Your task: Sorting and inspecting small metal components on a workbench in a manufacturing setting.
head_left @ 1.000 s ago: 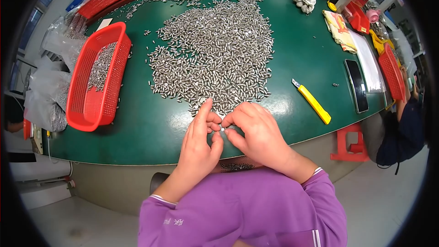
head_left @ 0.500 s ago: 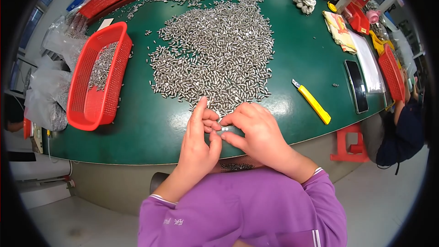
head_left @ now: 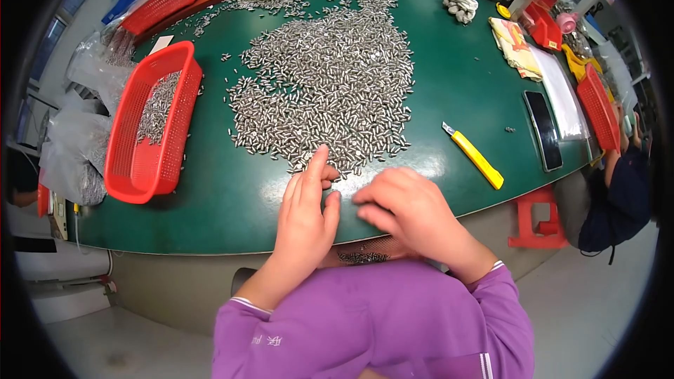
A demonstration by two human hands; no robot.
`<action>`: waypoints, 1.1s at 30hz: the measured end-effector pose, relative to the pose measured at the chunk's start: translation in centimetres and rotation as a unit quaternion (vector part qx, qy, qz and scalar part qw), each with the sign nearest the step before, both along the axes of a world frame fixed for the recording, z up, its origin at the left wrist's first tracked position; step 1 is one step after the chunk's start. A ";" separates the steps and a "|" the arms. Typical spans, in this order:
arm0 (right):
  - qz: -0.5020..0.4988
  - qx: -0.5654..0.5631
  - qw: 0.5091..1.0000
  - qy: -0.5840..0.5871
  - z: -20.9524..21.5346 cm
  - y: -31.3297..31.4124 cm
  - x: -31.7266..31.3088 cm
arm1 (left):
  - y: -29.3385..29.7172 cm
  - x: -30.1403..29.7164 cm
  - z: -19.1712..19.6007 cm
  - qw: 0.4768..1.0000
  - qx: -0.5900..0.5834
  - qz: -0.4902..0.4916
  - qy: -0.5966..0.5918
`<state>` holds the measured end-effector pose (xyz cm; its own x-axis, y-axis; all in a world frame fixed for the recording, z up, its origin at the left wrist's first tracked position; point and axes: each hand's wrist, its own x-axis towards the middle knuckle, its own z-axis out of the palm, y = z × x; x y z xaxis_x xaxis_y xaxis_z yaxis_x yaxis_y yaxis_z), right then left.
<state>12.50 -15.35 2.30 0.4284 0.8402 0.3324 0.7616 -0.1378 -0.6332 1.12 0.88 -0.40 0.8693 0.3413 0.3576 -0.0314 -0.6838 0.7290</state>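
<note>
A yellow cutter [head_left: 477, 160] and phone [head_left: 543, 130] lie right of the metal pieces [head_left: 323, 84], heaped on the worktop [head_left: 430, 98] just beyond both hands. A red basket [head_left: 181, 116] contains similar pieces [head_left: 160, 105]. Left hand [head_left: 305, 214]: grip parted, no piece visible; right hand [head_left: 411, 207]: curled, contents unclear.

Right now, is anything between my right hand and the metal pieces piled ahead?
Nothing visible: green tabletop shows between the right hand and the pile of metal pieces. The yellow cutter lies off to the right.

The tabletop [head_left: 217, 200] is green, the metal pieces [head_left: 330, 91] silver-grey, the basket [head_left: 175, 126] red, the cutter [head_left: 479, 161] yellow, the shirt [head_left: 379, 309] purple with white stripes.
</note>
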 end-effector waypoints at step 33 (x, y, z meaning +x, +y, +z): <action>-0.084 0.027 0.996 -0.008 -1.8 1.6 -0.6 | 0.1 -0.7 -0.4 0.999 0.033 -0.018 0.001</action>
